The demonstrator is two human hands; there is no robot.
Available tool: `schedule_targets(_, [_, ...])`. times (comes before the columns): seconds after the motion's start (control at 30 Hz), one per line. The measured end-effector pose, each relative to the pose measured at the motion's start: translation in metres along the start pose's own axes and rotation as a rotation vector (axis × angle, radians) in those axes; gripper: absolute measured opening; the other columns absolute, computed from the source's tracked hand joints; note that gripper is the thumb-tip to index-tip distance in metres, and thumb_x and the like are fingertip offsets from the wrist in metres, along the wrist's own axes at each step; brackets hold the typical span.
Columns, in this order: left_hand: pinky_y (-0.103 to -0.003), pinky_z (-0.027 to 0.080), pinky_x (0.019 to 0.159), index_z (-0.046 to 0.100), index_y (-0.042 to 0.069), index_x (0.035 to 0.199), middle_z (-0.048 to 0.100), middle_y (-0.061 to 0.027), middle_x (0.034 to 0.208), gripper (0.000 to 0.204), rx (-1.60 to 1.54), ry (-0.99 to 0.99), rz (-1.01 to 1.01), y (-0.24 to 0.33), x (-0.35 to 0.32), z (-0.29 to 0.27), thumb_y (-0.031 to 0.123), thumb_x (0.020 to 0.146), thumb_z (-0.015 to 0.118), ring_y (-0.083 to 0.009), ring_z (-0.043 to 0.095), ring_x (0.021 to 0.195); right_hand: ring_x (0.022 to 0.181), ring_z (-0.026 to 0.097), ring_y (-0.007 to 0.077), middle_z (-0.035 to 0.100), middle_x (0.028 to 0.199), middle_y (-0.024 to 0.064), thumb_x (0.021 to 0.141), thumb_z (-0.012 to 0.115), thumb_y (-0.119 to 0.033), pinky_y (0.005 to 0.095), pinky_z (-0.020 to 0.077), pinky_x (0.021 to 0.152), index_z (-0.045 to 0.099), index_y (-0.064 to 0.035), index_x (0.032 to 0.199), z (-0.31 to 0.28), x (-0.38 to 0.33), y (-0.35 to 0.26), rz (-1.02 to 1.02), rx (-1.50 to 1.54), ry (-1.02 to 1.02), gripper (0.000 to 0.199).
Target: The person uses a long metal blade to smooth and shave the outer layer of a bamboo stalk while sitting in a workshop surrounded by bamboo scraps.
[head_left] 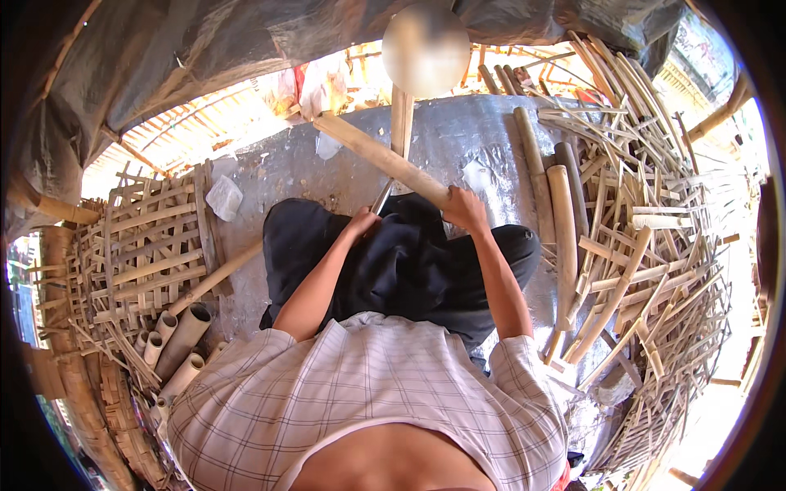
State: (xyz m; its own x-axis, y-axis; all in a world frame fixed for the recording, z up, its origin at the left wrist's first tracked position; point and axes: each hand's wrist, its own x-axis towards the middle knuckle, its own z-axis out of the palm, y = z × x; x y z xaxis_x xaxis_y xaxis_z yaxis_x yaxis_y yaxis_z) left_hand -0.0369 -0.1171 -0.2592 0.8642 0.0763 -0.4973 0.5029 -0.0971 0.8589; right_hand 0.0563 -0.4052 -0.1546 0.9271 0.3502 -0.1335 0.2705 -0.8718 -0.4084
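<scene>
In front of my lap, my right hand (467, 210) is closed round the near end of a split bamboo piece (372, 154). The bamboo slants away to the far left, its far end raised near the pale wall. A knife (382, 198) is in my left hand (364, 222), its metal blade pointing up toward the underside of the bamboo. Whether the blade touches the bamboo I cannot tell. Behind the bamboo, an upright wooden strip (402, 123) crosses it; its lower end is partly hidden. My crossed legs in black trousers lie under both hands.
A grey sheet (278, 168) covers the floor. A pale stone block (223, 198) lies at left, beside a woven bamboo lattice (151, 237). Hollow bamboo tubes (184, 334) stand at near left. Bamboo poles (563, 237) and a large heap of split bamboo (647, 270) fill the right.
</scene>
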Motion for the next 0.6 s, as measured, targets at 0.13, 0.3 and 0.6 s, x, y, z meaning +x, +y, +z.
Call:
schedule_targets(0.13, [-0.034, 0.037, 0.046, 0.063, 0.006, 0.079, 0.054, -0.0012, 0.063, 0.015, 0.082, -0.005, 0.065, -0.003, 0.000, -0.004, 0.021, 0.083, 0.060, -0.0136, 0.051, 0.052, 0.090, 0.071, 0.0451, 0.074, 0.095, 0.0229, 0.074, 0.067, -0.021, 0.0547, 0.0563, 0.080, 0.071, -0.0051, 0.099, -0.005, -0.003, 0.003, -0.039, -0.002, 0.037, 0.030])
schedule_targets(0.3, [-0.034, 0.038, 0.047, 0.065, 0.006, 0.090, 0.056, -0.0008, 0.069, 0.015, 0.134, 0.060, 0.239, -0.005, -0.009, -0.009, 0.019, 0.086, 0.062, -0.0120, 0.051, 0.053, 0.089, 0.071, 0.0434, 0.074, 0.093, 0.0215, 0.072, 0.067, -0.019, 0.0527, 0.0571, 0.079, 0.072, -0.0062, 0.097, -0.004, -0.001, 0.006, -0.036, 0.054, 0.079, 0.029])
schedule_targets(0.6, [-0.021, 0.040, 0.044, 0.055, 0.006, 0.129, 0.068, -0.0200, 0.088, 0.038, -0.289, -0.260, -0.272, 0.160, -0.087, -0.076, 0.008, 0.092, 0.059, -0.0073, 0.052, 0.053, 0.096, 0.072, 0.0408, 0.074, 0.099, 0.0194, 0.066, 0.074, -0.020, 0.0510, 0.0574, 0.080, 0.072, -0.0065, 0.103, -0.011, 0.000, 0.005, 0.047, 0.103, 0.004, 0.039])
